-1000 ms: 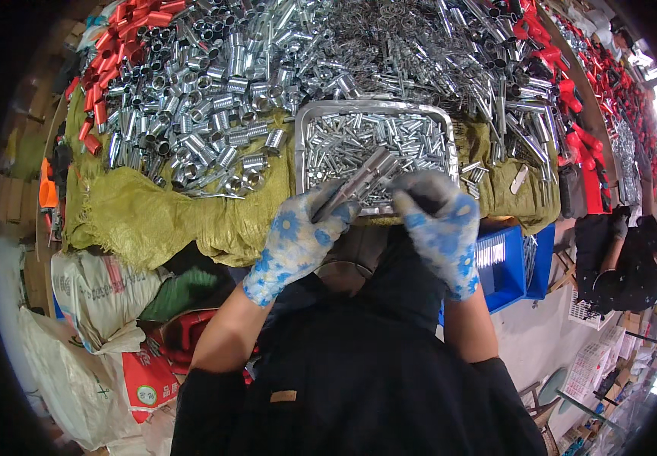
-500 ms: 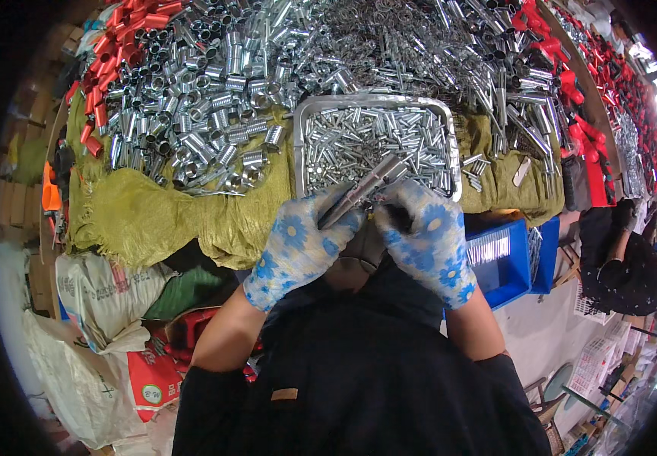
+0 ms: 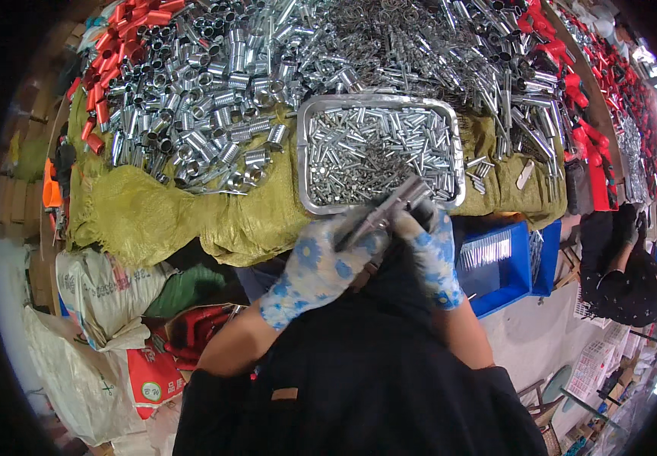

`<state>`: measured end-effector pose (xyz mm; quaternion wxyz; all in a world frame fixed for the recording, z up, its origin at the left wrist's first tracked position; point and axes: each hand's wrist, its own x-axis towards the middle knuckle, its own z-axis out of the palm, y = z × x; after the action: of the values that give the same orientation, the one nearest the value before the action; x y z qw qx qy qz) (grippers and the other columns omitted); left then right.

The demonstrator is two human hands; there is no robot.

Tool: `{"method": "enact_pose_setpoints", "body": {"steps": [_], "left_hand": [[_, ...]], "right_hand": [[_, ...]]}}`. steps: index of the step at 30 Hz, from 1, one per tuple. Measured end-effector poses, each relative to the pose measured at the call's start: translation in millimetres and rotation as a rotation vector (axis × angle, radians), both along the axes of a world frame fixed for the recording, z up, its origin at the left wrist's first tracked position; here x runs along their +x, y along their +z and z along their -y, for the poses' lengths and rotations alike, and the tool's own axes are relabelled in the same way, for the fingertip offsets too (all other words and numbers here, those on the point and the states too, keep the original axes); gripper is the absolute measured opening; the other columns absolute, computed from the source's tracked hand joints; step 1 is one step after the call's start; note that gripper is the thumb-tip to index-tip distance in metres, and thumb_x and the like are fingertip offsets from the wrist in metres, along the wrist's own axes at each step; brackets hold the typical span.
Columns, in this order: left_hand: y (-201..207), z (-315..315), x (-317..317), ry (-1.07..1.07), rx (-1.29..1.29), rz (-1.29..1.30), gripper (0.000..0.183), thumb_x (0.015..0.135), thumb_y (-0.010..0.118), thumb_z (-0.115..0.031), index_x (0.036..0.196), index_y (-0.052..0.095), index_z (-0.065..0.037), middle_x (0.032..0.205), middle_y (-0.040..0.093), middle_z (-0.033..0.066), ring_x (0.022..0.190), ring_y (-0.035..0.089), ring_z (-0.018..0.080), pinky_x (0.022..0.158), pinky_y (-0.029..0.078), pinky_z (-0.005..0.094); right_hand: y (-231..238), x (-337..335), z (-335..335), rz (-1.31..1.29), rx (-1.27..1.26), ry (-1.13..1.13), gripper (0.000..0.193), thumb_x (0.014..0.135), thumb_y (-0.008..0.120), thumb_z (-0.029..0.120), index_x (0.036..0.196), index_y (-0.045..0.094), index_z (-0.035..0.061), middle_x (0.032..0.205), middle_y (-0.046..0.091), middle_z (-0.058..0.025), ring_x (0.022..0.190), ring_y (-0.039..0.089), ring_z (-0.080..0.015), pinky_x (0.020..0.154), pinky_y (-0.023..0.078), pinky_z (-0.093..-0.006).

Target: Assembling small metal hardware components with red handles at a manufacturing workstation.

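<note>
A left hand in a white fabric glove with blue flowers [image 3: 321, 266] is holding a slender silver metal tube [image 3: 394, 207], its fingers wrapping closely around the lower end; the tube is slanting up toward the right, its far end showing against the near right part of a rectangular silver metal tray [image 3: 303, 163]; a right hand in a matching flowered glove [image 3: 435, 258] is hovering close at the tube's right side, its thumb lying near the metal and its other fingers curling (shadow and blur are hiding their tips, so one cannot tell whether they are pinching anything).

Beyond the hands, the tray is holding many short silver metal pins [image 3: 359, 140]; a yellow-green woven sheet [image 3: 169, 213] is lying beneath it and spreading to both sides; a heap of short, ribbed, shiny metal sleeves [image 3: 207, 140] is covering the sheet's left part; a blue plastic bin [image 3: 495, 300] is standing lower down, to the right of the right hand.
</note>
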<state>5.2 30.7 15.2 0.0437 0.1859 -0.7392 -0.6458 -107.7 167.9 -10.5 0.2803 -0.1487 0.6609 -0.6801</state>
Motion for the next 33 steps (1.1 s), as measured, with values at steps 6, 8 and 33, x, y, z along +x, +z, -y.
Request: {"method": "enact_pose_setpoints", "body": {"steps": [6, 8, 33], "left_hand": [[-1, -10, -15, -0.050, -0.177, -0.075, 0.045, 0.085, 0.063, -0.025, 0.120, 0.056, 0.003, 0.092, 0.066, 0.0140, 0.081, 0.064, 0.0221, 0.072, 0.049, 0.0336], [-6, -14, -23, -0.068, -0.304, -0.069, 0.044, 0.085, 0.063, -0.025, 0.119, 0.057, 0.002, 0.093, 0.066, 0.0160, 0.083, 0.064, 0.0255, 0.074, 0.049, 0.0355], [-5, 17, -53, -0.055, -0.135, -0.196, 0.013, 0.078, 0.071, -0.009, 0.091, 0.070, -0.004, 0.089, 0.065, 0.0071, 0.087, 0.062, 0.0181, 0.078, 0.048, 0.0303]], "right_hand": [[0, 5, -12, 0.451, -0.385, 0.027, 0.038, 0.091, 0.062, 0.025, 0.116, 0.055, -0.0026, 0.106, 0.063, -0.0094, 0.091, 0.062, -0.0178, 0.080, 0.053, -0.0332], [-5, 5, -11, 0.460, -0.394, -0.059, 0.038, 0.092, 0.062, 0.026, 0.116, 0.055, -0.0032, 0.106, 0.063, -0.0087, 0.094, 0.061, -0.0181, 0.082, 0.053, -0.0333], [-1, 5, -9, 0.654, -0.419, 0.087, 0.065, 0.096, 0.051, 0.034, 0.149, 0.019, 0.0153, 0.092, 0.057, -0.0030, 0.068, 0.056, -0.0127, 0.052, 0.047, -0.0242]]}}
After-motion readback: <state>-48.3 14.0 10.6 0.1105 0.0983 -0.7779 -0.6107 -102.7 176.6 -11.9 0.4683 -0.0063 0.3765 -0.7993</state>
